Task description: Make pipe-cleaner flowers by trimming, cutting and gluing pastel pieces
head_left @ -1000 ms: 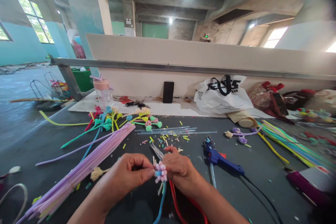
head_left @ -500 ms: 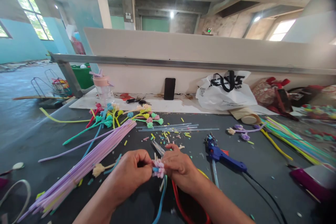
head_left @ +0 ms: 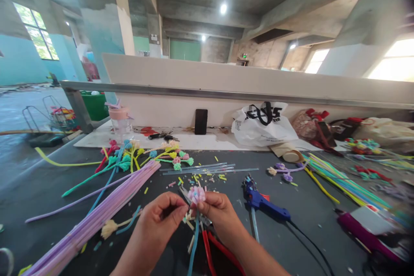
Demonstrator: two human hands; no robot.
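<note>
Between the thumb and fingers of my right hand (head_left: 221, 215) is a small pink pipe-cleaner flower (head_left: 196, 194), petals upward, with a blue stem (head_left: 194, 241) hanging below it. My left hand (head_left: 163, 222) is just left of the flower, thumb and forefinger pinched together; whatever they hold, if anything, is too small to make out. Under my hands lie scissors with red handles (head_left: 207, 248), their blades partly hidden. A cream pipe-cleaner flower (head_left: 109, 228) rests left of my left hand, beside a short blue piece.
A bundle of pink and lilac pipe cleaners (head_left: 110, 211) runs along the left. Finished colourful flowers (head_left: 129, 159) lie behind it. A blue glue gun (head_left: 265, 202) with its cord is on the right. Clear glue sticks (head_left: 207, 169), a phone (head_left: 201, 121) and a white bag (head_left: 258, 125) are farther back.
The flower has turned upright in my right hand, its petals now facing up. My left hand has come off it to the left. The whole view has shifted, with the table scene lower.
</note>
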